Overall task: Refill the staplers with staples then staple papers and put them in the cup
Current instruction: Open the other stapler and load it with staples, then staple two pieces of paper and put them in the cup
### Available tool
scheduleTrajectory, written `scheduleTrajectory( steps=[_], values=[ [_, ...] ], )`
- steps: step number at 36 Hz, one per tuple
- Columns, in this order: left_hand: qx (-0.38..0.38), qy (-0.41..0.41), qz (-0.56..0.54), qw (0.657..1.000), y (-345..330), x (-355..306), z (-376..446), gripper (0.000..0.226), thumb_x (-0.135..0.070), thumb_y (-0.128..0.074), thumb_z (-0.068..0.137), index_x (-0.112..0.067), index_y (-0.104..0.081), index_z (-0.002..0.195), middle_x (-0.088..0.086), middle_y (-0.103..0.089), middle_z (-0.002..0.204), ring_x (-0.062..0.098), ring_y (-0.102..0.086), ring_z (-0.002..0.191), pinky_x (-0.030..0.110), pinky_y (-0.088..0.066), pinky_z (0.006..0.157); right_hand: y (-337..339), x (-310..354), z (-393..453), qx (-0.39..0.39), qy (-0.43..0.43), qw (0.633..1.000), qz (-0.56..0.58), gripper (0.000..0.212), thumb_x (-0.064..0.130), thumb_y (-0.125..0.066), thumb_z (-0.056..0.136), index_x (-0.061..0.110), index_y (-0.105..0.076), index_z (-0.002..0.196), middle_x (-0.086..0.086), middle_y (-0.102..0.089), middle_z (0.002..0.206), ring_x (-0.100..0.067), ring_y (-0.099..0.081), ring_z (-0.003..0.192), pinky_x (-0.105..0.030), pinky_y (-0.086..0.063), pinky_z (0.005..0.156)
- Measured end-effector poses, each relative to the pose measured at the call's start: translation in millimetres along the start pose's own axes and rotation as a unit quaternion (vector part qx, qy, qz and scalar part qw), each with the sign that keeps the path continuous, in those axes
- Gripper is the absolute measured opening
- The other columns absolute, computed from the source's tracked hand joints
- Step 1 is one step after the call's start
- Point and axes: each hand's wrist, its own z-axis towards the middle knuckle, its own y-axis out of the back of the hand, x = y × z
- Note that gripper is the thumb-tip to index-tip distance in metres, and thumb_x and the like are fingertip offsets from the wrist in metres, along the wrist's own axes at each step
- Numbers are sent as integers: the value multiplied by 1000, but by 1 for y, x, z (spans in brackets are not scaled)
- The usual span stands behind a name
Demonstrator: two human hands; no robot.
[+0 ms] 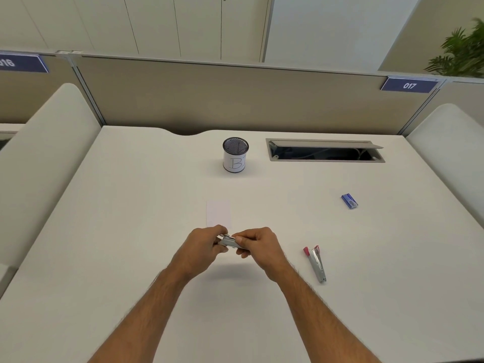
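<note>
Both my hands hold a small silver stapler (228, 241) above the middle of the white desk. My left hand (203, 247) grips its left end and my right hand (258, 244) pinches its right end; most of the stapler is hidden by my fingers. A small white paper (218, 213) lies flat just beyond my hands. A second stapler (316, 263), silver with red ends, lies open on the desk to the right of my right hand. A blue staple box (349, 200) sits farther right. The mesh cup (235, 155), wrapped in a white label marked "B", stands at the back.
An open cable hatch (324, 151) is set into the desk (131, 231) at the back right, beside the cup. Beige partition panels (235, 100) wall the desk at the back and both sides. A green plant (463, 51) shows at the far right.
</note>
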Motion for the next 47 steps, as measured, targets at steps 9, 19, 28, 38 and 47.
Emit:
scheduleTrajectory(
  steps=[9,19,28,38,47],
  values=[
    [18,-1,-29,999,2,2,1,46,-11,-76,89,-22,-63,131,-23,-70,96,-14,-65,90,5,-47,74,5,0,0,30,34,998,-50,20,22,-63,98,19,-77,111,2,-77,94,-7,-68,75,-23,-55,70],
    [44,-16,-38,998,4,2,5,58,-9,-75,89,-19,-56,143,-11,-71,111,0,-71,95,24,-57,90,-3,-1,-1,59,105,960,-251,41,21,-70,90,23,-60,130,6,-67,113,-13,-62,96,-28,-50,85],
    [56,7,-71,996,20,16,14,62,2,-60,87,-35,-54,136,-13,-59,126,1,-70,93,23,-61,77,-2,-14,-4,27,54,983,-174,19,24,-69,91,22,-65,109,10,-72,106,-11,-67,96,-35,-56,91],
    [-60,89,35,994,6,47,55,37,-12,-60,100,-5,-60,136,10,-63,137,23,-61,112,28,-45,98,0,-20,-4,28,40,987,-155,24,24,-67,93,25,-63,116,13,-73,115,-7,-66,107,-34,-55,97],
    [12,85,158,984,1,38,94,53,-34,-58,102,-11,-45,148,2,-41,157,31,-33,141,48,-37,107,-20,-27,-6,21,67,961,-268,17,25,-60,98,16,-60,112,6,-49,110,-12,-57,93,-19,-43,78]
  ],
)
